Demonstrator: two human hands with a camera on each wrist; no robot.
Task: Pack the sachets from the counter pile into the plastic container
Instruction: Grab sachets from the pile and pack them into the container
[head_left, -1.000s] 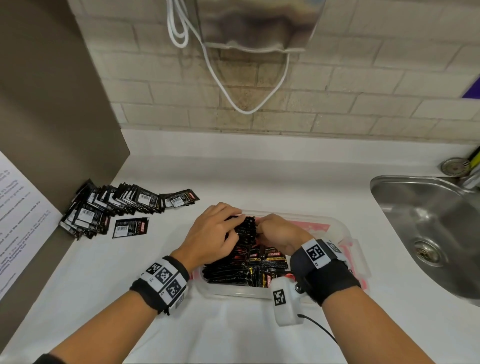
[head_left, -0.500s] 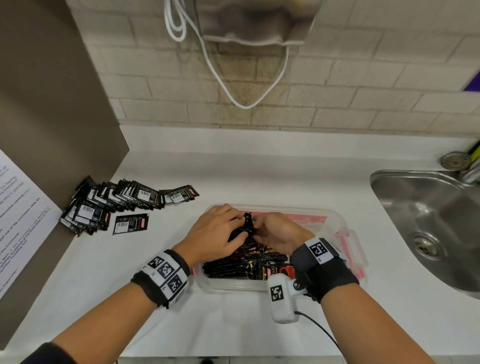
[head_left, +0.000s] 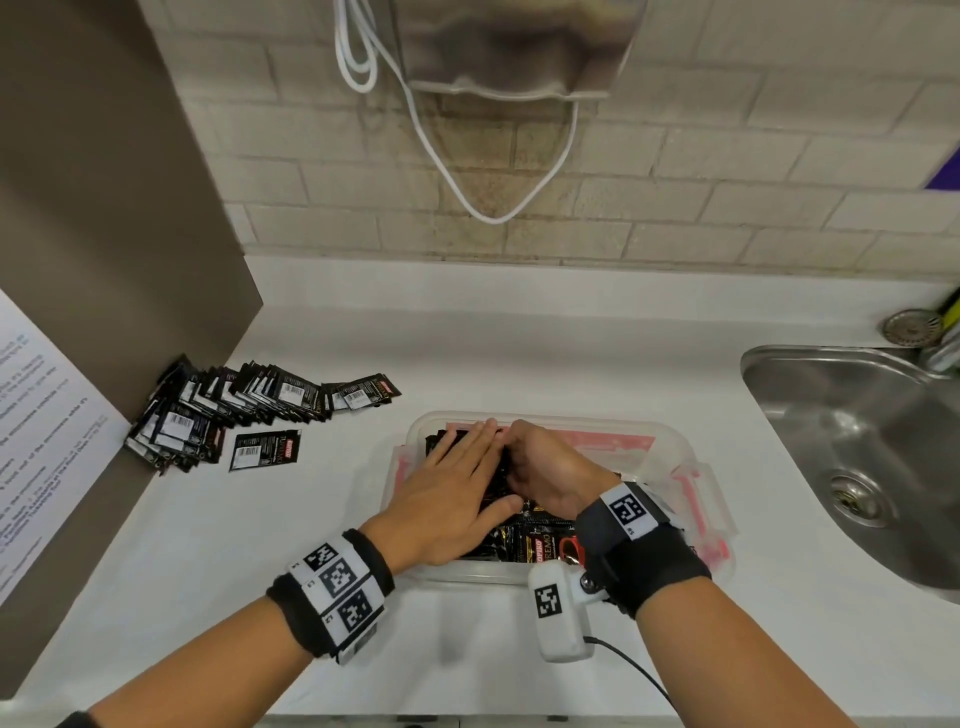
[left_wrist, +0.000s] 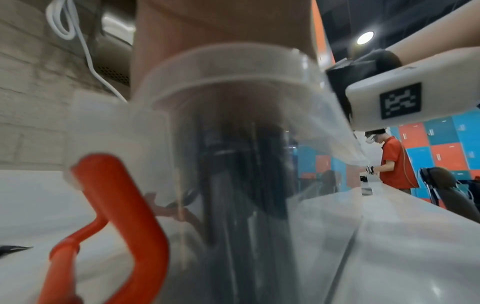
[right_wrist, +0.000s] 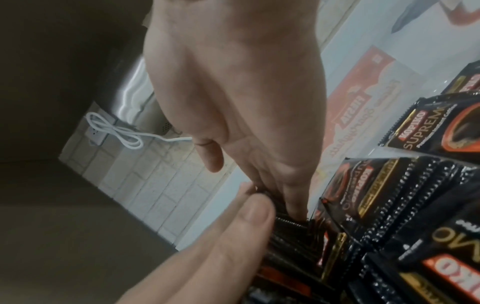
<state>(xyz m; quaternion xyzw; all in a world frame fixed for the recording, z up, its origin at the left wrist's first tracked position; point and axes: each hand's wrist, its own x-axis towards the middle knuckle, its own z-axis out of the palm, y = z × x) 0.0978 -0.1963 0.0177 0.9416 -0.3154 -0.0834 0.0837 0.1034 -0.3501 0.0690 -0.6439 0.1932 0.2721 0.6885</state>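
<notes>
White counter (head_left: 291, 571), sachets (head_left: 524, 540) under both hands

Both hands' fingers (right_wrist: 293, 197) on upright black sachets (right_wrist: 384, 191)

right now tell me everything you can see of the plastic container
The plastic container is a clear, shallow, rounded-corner box sitting open on the white counter beside the sink. Red clips hang at its sides. Black sachets fill its near part; the far right looks bare. The left hand lies flat on them; the right hand pushes sachets in.
</notes>
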